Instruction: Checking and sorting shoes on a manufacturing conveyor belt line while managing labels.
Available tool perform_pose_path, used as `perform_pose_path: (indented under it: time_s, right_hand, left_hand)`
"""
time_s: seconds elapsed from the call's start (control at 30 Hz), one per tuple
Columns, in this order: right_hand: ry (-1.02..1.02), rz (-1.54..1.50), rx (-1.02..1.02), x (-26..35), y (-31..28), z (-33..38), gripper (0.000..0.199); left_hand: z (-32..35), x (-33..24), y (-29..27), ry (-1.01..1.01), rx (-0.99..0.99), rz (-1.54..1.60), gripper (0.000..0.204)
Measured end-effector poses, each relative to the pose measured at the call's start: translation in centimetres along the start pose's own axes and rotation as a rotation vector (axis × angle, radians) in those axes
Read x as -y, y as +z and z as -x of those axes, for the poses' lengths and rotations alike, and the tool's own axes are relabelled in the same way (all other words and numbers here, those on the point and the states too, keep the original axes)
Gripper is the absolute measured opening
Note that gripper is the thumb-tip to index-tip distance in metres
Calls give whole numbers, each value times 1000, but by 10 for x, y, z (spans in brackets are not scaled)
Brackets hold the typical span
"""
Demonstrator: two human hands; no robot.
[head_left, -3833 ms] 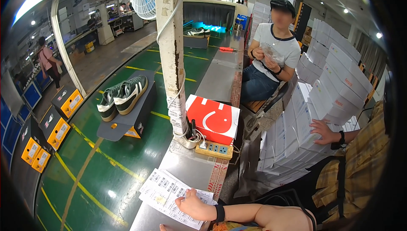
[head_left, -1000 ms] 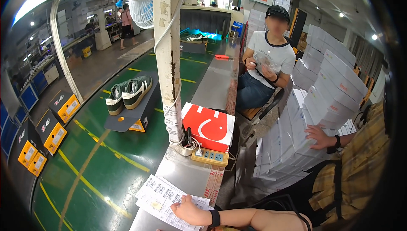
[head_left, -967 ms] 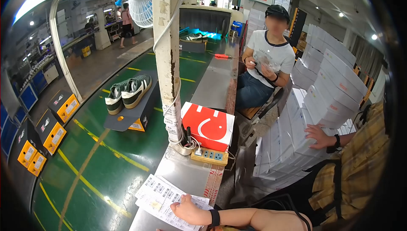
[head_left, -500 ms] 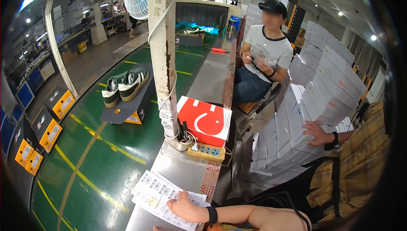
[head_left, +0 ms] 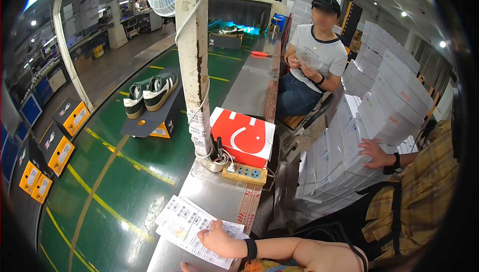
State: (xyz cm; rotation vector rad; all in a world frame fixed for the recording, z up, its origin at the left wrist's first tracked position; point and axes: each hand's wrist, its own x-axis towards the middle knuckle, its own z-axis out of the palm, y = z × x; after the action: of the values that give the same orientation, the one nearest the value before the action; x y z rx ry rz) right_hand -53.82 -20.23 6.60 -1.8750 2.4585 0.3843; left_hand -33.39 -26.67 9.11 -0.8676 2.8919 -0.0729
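In the head view, the one view there is, what has changed over the last few seconds is mostly the angle of the head: the whole scene sits slightly differently in the frame, while both of the person's own hands keep their places. The left hand [head_left: 222, 239] rests on the printed sheets [head_left: 182, 218], its fingers loosely curled; I cannot tell whether it pinches anything. The sheets lie flat and overlapping at the near end of the grey metal table [head_left: 202, 192], in the same spot as before. The right hand [head_left: 375, 153] lies open, fingers spread, against the stacked white boxes [head_left: 342, 145] beside the table, leaning on them rather than gripping, as far as can be judged. The pair of dark green and white shoes [head_left: 153, 92] stays on top of its dark shoe box [head_left: 173, 107] on the green belt [head_left: 122, 187], well apart from either hand, and the red-and-white carton [head_left: 242, 137] stays behind the power strip [head_left: 244, 173]. Across the table's far side, the seated co-worker [head_left: 327, 55] has shifted their fingers slightly around a clear plastic bag [head_left: 309, 60]. With no sheet, box or shoe displaced, the moment reads as a pause: these hands seem to be resting, and nothing here looks further along than it was.
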Motion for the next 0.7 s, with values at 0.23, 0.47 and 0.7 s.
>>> perform_pose_path:
  time_s: [0.23,0.47,0.7]
  right_hand:
    - [23,-85,31,-5,-3,4,32]
    - [-67,-126,103,-10,-17,5,49]
    - [-102,-141,56,-17,-16,10,75]
  left_hand:
    - [-3,10,-38,64,-82,389,58]
    - [-11,36,-193,312,-652,967,9]
    - [-29,42,-282,820,-796,1362,38]
